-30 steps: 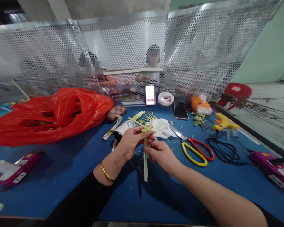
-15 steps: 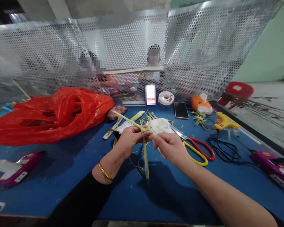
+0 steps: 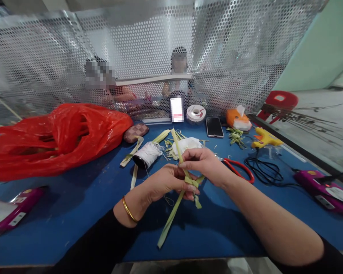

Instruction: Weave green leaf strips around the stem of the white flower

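Note:
A folded knot of pale green leaf strips (image 3: 171, 220) is held between my two hands over the blue table. My left hand (image 3: 171, 180) pinches the knot at its crossing, thumb on top. One long strip end hangs down toward me; another points up and away. My right hand (image 3: 200, 163) is closed with thumb and forefinger on the upper strip, just beyond the knot. A spool of white thread (image 3: 150, 154) lies on its side left of my hands. Behind them is a crumpled white tissue (image 3: 187, 145) among leaf scraps. Red-handled scissors (image 3: 240, 169) lie partly hidden behind my right forearm.
A large red plastic bag (image 3: 60, 140) fills the left, beside a checkered pouch (image 3: 135, 132). Along the back stand a ribbon roll (image 3: 196, 113), a phone (image 3: 214, 127) and a tissue pack (image 3: 238, 120). A yellow glue gun (image 3: 265, 138) lies right. Two people sit behind the perforated screen.
The leaf knot has turned and come nearer to me, one strip now pointing away. My right hand has shifted onto that upper strip. My view has tilted slightly, uncovering the thread spool.

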### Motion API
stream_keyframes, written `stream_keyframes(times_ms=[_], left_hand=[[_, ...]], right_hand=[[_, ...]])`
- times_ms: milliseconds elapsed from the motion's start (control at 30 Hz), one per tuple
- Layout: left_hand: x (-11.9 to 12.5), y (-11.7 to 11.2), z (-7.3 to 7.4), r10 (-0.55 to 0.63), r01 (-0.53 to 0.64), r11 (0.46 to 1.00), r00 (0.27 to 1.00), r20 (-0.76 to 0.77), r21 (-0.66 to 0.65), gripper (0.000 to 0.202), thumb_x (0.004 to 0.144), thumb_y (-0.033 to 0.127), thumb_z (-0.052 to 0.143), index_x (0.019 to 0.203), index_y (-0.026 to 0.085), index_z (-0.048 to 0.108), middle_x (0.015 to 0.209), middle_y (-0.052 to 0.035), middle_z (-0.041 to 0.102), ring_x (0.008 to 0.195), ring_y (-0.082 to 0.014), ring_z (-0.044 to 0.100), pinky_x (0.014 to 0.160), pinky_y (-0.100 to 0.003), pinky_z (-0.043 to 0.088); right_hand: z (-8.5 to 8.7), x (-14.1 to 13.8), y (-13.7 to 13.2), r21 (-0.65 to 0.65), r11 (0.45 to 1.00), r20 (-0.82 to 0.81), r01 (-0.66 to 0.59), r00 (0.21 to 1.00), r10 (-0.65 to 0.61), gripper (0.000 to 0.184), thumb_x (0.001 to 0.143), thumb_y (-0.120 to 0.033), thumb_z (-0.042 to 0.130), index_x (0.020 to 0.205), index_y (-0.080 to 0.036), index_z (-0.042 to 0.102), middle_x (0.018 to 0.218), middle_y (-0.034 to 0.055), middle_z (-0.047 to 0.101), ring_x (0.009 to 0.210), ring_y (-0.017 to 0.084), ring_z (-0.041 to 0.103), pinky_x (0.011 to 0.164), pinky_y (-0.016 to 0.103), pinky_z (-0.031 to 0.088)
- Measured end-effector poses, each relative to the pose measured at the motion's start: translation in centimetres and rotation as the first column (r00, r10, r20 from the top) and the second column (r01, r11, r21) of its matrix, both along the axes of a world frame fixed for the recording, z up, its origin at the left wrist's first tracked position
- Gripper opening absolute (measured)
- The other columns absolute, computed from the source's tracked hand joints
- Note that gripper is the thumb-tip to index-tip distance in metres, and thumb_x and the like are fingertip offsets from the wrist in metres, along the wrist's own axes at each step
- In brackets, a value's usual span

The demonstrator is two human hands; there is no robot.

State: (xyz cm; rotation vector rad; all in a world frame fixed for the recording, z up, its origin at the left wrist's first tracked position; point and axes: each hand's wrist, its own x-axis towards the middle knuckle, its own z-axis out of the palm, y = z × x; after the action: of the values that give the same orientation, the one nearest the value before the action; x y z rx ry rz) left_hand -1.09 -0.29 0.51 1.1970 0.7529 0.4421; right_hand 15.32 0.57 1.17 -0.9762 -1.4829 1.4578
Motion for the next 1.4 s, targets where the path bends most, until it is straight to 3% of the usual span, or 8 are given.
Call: stream_keyframes(times_ms=[167, 367, 567, 667, 767, 900, 1200, 1400], left_hand=[[0.2, -0.2, 0.1, -0.06, 0.058, 0.998, 0.997, -0.056, -0.02, 0.015, 0.065, 0.018, 0.079, 0.079, 0.014, 0.076, 0.076, -0.0077, 0.074, 0.058, -0.0134, 0.066, 0.062, -0.025, 0.053], [0.4, -0.4, -0.3, -0.08, 0.077, 0.996, 0.996, -0.046, -0.047, 0.02, 0.069, 0.022, 0.078, 0.087, 0.014, 0.076, 0.064, -0.0045, 0.07, 0.057, -0.0134, 0.067, 0.06, -0.022, 0.052], [0.3, 0.6, -0.1, 0.215, -0.213, 0.976, 0.976, 0.033, -0.044, 0.028, 0.064, 0.026, 0.083, 0.086, 0.011, 0.075, 0.062, -0.0044, 0.069, 0.055, -0.0135, 0.066, 0.056, -0.022, 0.052], [0.2, 1.2, 0.1, 0.396, -0.396, 0.918, 0.913, 0.095, -0.023, 0.03, 0.062, 0.026, 0.084, 0.088, 0.013, 0.074, 0.064, -0.0027, 0.068, 0.054, -0.0112, 0.064, 0.054, -0.021, 0.051], [-0.1, 1.6, 0.2, 0.464, -0.469, 0.883, 0.875, 0.14, -0.002, 0.029, 0.062, 0.025, 0.084, 0.086, 0.013, 0.074, 0.065, -0.0019, 0.068, 0.054, -0.0108, 0.063, 0.055, -0.021, 0.051], [-0.4, 1.6, 0.2, 0.458, -0.471, 0.881, 0.871, 0.175, 0.039, 0.028, 0.061, 0.022, 0.083, 0.085, 0.012, 0.072, 0.071, -0.0033, 0.07, 0.057, -0.012, 0.064, 0.057, -0.023, 0.052], [-1.2, 1.9, 0.8, 0.512, -0.521, 0.853, 0.839, 0.187, 0.004, 0.017, 0.063, 0.017, 0.081, 0.074, 0.011, 0.069, 0.065, -0.0019, 0.066, 0.053, -0.0094, 0.061, 0.056, -0.021, 0.051], [-1.0, 1.6, 0.6, 0.47, -0.479, 0.878, 0.862, 0.188, 0.004, 0.028, 0.059, 0.023, 0.085, 0.078, 0.011, 0.068, 0.069, -0.0013, 0.066, 0.055, -0.011, 0.063, 0.061, -0.025, 0.052]], right_hand=[[-0.2, -0.5, 0.0, 0.084, 0.978, -0.047, 0.189, 0.982, -0.185, 0.015, 0.064, -0.028, 0.071, 0.063, -0.018, 0.06, 0.061, -0.0046, 0.054, 0.059, 0.01, 0.047, 0.06, 0.025, 0.04], [-1.3, -1.0, 0.3, 0.183, 0.93, -0.002, 0.319, 0.946, -0.324, 0.017, 0.068, -0.032, 0.069, 0.065, -0.019, 0.06, 0.059, -0.004, 0.052, 0.058, 0.012, 0.045, 0.057, 0.026, 0.038], [-1.0, 0.6, 0.7, 0.522, 0.739, 0.153, 0.426, 0.806, -0.572, 0.018, 0.084, -0.036, 0.058, 0.082, -0.019, 0.063, 0.077, 0.0022, 0.062, 0.07, 0.015, 0.054, 0.066, 0.027, 0.043], [-0.2, 1.4, 0.6, 0.435, 0.846, 0.295, 0.309, 0.839, -0.458, 0.034, 0.088, -0.045, 0.051, 0.068, -0.019, 0.057, 0.063, 0.0006, 0.06, 0.063, 0.015, 0.054, 0.062, 0.027, 0.042], [0.3, 1.4, 0.1, 0.199, 0.976, 0.4, 0.085, 0.902, -0.161, 0.042, 0.086, -0.054, 0.05, 0.062, -0.019, 0.058, 0.06, 0.002, 0.062, 0.059, 0.016, 0.057, 0.059, 0.028, 0.043], [0.5, 0.8, -0.6, -0.02, 0.995, 0.292, -0.096, 0.951, 0.097, 0.034, 0.078, -0.048, 0.061, 0.063, -0.019, 0.06, 0.056, 0.0001, 0.061, 0.054, 0.014, 0.058, 0.058, 0.028, 0.046], [1.8, 3.7, 0.3, -0.015, 0.992, 0.33, -0.121, 0.937, 0.119, 0.029, 0.078, -0.038, 0.063, 0.056, -0.019, 0.061, 0.05, -0.0012, 0.056, 0.05, 0.013, 0.053, 0.054, 0.026, 0.046], [0.5, 1.5, 0.1, 0.091, 0.995, 0.274, -0.039, 0.962, 0.013, 0.018, 0.078, -0.035, 0.063, 0.075, -0.018, 0.061, 0.067, -0.0004, 0.063, 0.057, 0.013, 0.061, 0.06, 0.026, 0.047]])
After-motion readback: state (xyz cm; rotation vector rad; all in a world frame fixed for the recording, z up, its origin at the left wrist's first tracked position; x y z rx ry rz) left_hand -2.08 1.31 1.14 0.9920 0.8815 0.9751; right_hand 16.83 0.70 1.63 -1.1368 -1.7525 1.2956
